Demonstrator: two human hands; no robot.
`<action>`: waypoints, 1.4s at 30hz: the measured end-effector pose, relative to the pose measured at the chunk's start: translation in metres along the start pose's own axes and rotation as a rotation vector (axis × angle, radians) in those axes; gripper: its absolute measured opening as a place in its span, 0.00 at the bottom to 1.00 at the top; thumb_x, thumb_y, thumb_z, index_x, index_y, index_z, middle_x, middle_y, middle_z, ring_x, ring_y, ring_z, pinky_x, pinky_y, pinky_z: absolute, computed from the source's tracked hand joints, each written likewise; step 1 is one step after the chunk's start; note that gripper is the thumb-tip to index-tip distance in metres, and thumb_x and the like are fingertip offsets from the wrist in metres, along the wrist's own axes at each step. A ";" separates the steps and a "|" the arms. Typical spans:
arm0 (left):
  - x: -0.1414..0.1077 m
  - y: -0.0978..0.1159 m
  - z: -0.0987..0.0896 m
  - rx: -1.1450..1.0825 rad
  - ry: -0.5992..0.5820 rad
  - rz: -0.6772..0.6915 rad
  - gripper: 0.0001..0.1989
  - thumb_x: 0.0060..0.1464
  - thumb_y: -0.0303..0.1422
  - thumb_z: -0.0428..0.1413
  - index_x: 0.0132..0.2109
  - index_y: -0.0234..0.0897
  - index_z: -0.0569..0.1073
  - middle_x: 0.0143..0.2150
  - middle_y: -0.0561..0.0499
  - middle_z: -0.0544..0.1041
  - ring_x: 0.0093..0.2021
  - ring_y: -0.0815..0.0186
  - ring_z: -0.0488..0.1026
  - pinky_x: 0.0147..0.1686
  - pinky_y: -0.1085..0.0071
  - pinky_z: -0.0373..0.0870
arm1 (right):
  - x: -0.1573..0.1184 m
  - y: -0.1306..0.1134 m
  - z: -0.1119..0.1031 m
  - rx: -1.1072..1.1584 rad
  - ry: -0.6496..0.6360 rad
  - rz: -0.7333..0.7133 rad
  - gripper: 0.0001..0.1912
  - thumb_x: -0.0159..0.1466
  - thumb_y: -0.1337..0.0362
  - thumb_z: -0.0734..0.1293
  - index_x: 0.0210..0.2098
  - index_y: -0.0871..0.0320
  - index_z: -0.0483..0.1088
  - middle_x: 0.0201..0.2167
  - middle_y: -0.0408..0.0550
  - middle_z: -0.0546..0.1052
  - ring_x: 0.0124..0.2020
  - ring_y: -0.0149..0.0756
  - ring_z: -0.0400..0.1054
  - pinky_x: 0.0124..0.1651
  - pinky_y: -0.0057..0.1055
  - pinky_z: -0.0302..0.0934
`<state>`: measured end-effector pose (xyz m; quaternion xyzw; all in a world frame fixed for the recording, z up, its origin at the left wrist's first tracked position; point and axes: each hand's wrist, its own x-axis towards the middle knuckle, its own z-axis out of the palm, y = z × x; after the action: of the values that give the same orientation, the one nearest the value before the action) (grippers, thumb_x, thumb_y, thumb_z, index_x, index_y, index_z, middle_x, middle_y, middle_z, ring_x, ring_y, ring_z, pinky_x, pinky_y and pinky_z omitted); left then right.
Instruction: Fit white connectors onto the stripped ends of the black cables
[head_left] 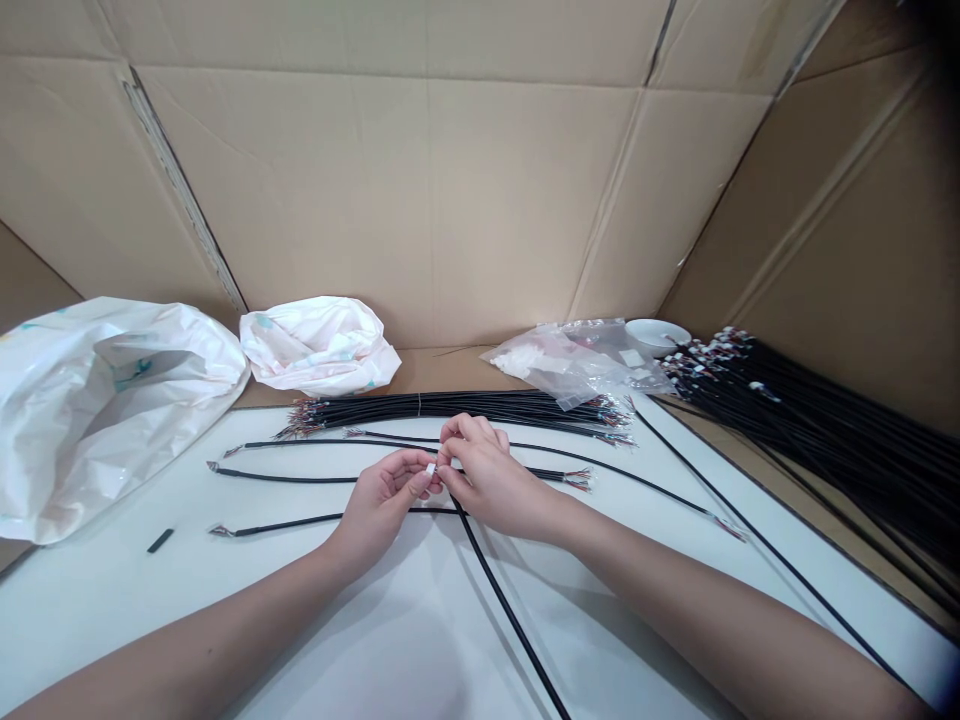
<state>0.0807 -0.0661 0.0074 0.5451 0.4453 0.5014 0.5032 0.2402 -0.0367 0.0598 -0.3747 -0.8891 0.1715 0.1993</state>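
Pinching the white connector [430,469] between the thumb and curled fingers of our left hand [381,500], we hold it upright, its pale face showing just above the thumb tip. Our right hand [486,482] comes in from the other side, its fingers bent and their tips close together right beside the connector; we cannot tell whether they grip the thin wires or only touch there, since the knuckles hide the spot. The black cable [501,592] runs from just beneath our right fingers down toward the near edge of the view, and its upper end is hidden by our hands.

Looking to containers, we see clear bags [574,372] beyond our right hand, with small white pieces [521,358] inside. A white bowl [658,333] sits behind them, and we cannot make out what it holds. On our left lie a large sack [112,410], its mouth gaping, and a smaller crumpled sack [319,345]; we cannot tell what is in either.

Across the white table [337,640], past our fingers, lies a tied bundle [450,407] of black cables, with loose cables [285,478] nearer us, their coloured wires bared. A big pile [840,440] of cables lies at our far right, many ending in white connectors. A short black piece [160,541] rests alone at left.
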 end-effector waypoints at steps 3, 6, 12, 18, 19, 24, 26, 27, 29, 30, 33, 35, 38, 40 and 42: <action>-0.001 0.000 0.000 0.007 -0.020 0.003 0.10 0.53 0.36 0.54 0.40 0.34 0.70 0.34 0.50 0.73 0.34 0.70 0.69 0.37 0.73 0.65 | 0.000 0.000 -0.001 0.050 -0.034 0.036 0.07 0.61 0.70 0.57 0.28 0.61 0.64 0.40 0.47 0.64 0.44 0.35 0.55 0.44 0.36 0.49; -0.002 0.000 0.000 -0.007 -0.030 -0.005 0.10 0.53 0.36 0.54 0.39 0.33 0.70 0.34 0.49 0.73 0.34 0.69 0.69 0.37 0.72 0.66 | 0.000 0.000 -0.002 0.095 -0.066 0.067 0.08 0.61 0.70 0.57 0.27 0.61 0.64 0.40 0.47 0.65 0.45 0.35 0.56 0.44 0.36 0.49; -0.001 -0.001 0.001 -0.025 -0.033 -0.011 0.10 0.52 0.36 0.54 0.39 0.34 0.69 0.33 0.49 0.73 0.34 0.68 0.70 0.37 0.72 0.67 | 0.003 0.003 -0.003 0.178 -0.116 0.119 0.06 0.60 0.70 0.58 0.28 0.61 0.65 0.39 0.46 0.66 0.46 0.36 0.57 0.47 0.38 0.49; -0.002 0.000 0.001 -0.015 -0.060 0.010 0.08 0.53 0.35 0.54 0.38 0.34 0.70 0.31 0.51 0.72 0.33 0.70 0.69 0.36 0.74 0.67 | 0.005 0.003 -0.009 0.238 -0.205 0.155 0.08 0.59 0.69 0.59 0.27 0.60 0.67 0.40 0.47 0.66 0.46 0.36 0.58 0.47 0.33 0.52; -0.003 0.001 0.001 -0.003 -0.063 0.015 0.08 0.53 0.35 0.54 0.38 0.34 0.70 0.32 0.51 0.72 0.33 0.70 0.69 0.36 0.74 0.67 | 0.005 0.004 -0.011 0.252 -0.223 0.157 0.08 0.59 0.69 0.58 0.27 0.60 0.67 0.40 0.48 0.66 0.46 0.36 0.59 0.46 0.32 0.52; -0.006 0.002 0.001 0.073 -0.103 0.048 0.08 0.54 0.34 0.53 0.39 0.35 0.71 0.35 0.50 0.73 0.35 0.69 0.71 0.39 0.72 0.68 | 0.003 0.013 -0.013 0.311 -0.309 0.121 0.08 0.58 0.64 0.59 0.28 0.60 0.67 0.38 0.47 0.68 0.40 0.34 0.62 0.40 0.27 0.55; -0.006 0.002 0.002 0.079 -0.110 0.050 0.08 0.54 0.34 0.53 0.39 0.36 0.71 0.36 0.50 0.74 0.36 0.68 0.71 0.39 0.72 0.68 | 0.003 0.016 -0.013 0.312 -0.322 0.117 0.08 0.57 0.63 0.59 0.29 0.60 0.67 0.37 0.47 0.68 0.38 0.33 0.62 0.38 0.26 0.55; -0.006 0.002 0.002 0.074 -0.111 0.045 0.08 0.53 0.34 0.53 0.39 0.36 0.71 0.36 0.50 0.74 0.35 0.68 0.71 0.39 0.72 0.68 | 0.003 0.017 -0.012 0.309 -0.322 0.115 0.08 0.56 0.63 0.59 0.29 0.60 0.68 0.37 0.47 0.68 0.38 0.33 0.62 0.38 0.25 0.55; -0.005 0.001 0.002 0.055 -0.111 0.031 0.08 0.53 0.34 0.53 0.39 0.36 0.71 0.36 0.50 0.74 0.35 0.69 0.71 0.38 0.72 0.68 | 0.003 0.018 -0.012 0.307 -0.321 0.114 0.09 0.56 0.63 0.59 0.29 0.61 0.68 0.36 0.47 0.69 0.36 0.32 0.62 0.36 0.25 0.55; -0.005 0.001 0.002 0.045 -0.113 0.026 0.07 0.53 0.34 0.53 0.39 0.36 0.71 0.36 0.50 0.74 0.35 0.69 0.71 0.38 0.72 0.69 | 0.004 0.018 -0.012 0.309 -0.328 0.116 0.09 0.55 0.63 0.59 0.28 0.61 0.68 0.35 0.47 0.69 0.35 0.32 0.62 0.36 0.25 0.55; -0.005 0.001 0.002 0.028 -0.126 0.014 0.07 0.53 0.34 0.54 0.38 0.36 0.71 0.36 0.50 0.74 0.35 0.69 0.71 0.38 0.72 0.69 | 0.005 0.018 -0.012 0.335 -0.369 0.119 0.09 0.55 0.64 0.59 0.27 0.61 0.68 0.30 0.46 0.69 0.33 0.31 0.62 0.34 0.24 0.54; -0.005 0.002 0.002 0.026 -0.132 0.005 0.08 0.53 0.34 0.54 0.38 0.36 0.71 0.36 0.50 0.75 0.34 0.68 0.72 0.38 0.72 0.69 | 0.005 0.020 -0.011 0.360 -0.394 0.120 0.09 0.55 0.64 0.59 0.27 0.61 0.68 0.27 0.45 0.68 0.31 0.30 0.61 0.33 0.23 0.53; -0.006 0.003 0.003 0.033 -0.122 -0.008 0.09 0.52 0.35 0.54 0.38 0.35 0.71 0.35 0.49 0.75 0.34 0.68 0.72 0.37 0.72 0.69 | 0.004 0.022 -0.010 0.382 -0.403 0.132 0.09 0.54 0.64 0.59 0.27 0.61 0.68 0.24 0.43 0.66 0.29 0.29 0.59 0.30 0.23 0.52; -0.006 0.003 0.003 0.035 -0.118 -0.011 0.09 0.52 0.35 0.54 0.38 0.34 0.71 0.35 0.49 0.75 0.33 0.68 0.72 0.37 0.71 0.69 | 0.004 0.022 -0.010 0.381 -0.404 0.142 0.09 0.54 0.63 0.59 0.27 0.61 0.67 0.23 0.43 0.66 0.28 0.28 0.58 0.29 0.22 0.52; -0.006 0.003 0.003 0.038 -0.123 -0.013 0.09 0.52 0.35 0.54 0.38 0.34 0.72 0.35 0.49 0.75 0.33 0.68 0.72 0.37 0.71 0.69 | 0.004 0.022 -0.011 0.373 -0.411 0.151 0.09 0.54 0.63 0.59 0.28 0.61 0.68 0.24 0.43 0.66 0.28 0.28 0.58 0.28 0.22 0.51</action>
<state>0.0826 -0.0728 0.0101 0.5812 0.4265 0.4554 0.5224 0.2558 -0.0179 0.0599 -0.3543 -0.8335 0.4187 0.0672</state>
